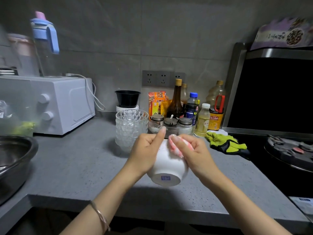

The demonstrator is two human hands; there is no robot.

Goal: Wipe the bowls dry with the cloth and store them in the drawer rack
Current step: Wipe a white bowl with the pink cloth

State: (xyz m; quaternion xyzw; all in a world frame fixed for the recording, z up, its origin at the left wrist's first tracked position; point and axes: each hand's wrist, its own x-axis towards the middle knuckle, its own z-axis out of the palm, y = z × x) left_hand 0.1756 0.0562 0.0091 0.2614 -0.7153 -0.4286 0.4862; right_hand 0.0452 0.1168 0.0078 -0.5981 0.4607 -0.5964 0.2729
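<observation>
A white ceramic bowl (166,168) is held above the grey counter, tilted so its base with a blue mark faces me. My left hand (146,150) grips the bowl's left rim, thumb up. My right hand (191,150) holds a bunched pink and white cloth (175,148) and presses it against the bowl's upper right side. A stack of several clear cut-glass bowls (131,128) stands on the counter just behind my left hand. No drawer rack is in view.
A white microwave (55,104) stands at the back left, a metal basin (13,160) at the left edge. Sauce bottles and seasoning jars (184,112) crowd the back wall. A green glove (225,143) lies by the black stove (288,155) on the right.
</observation>
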